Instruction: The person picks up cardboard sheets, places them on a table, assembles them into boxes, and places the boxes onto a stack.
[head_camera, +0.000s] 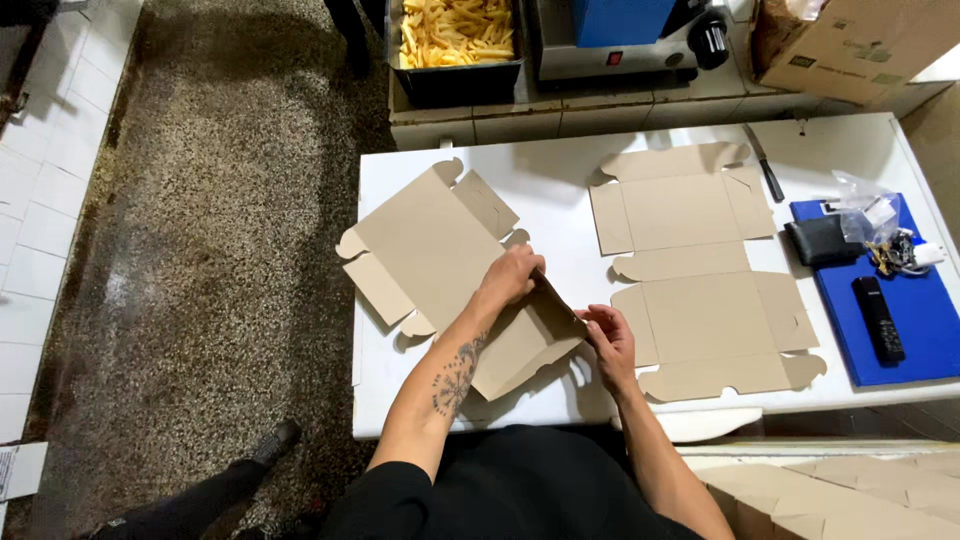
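- Gripping the cardboard box blank (445, 265), the left hand (510, 278) pinches a raised flap's top.
- Right hand (610, 335) clamps that flap's near end; blank stretches away leftward.

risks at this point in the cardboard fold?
The box blank overhangs the table's left edge; pressure from the left hand might tip it toward the floor. The right hand pinches a raised flap that may crease off-line. The knife lies near the flat blank.
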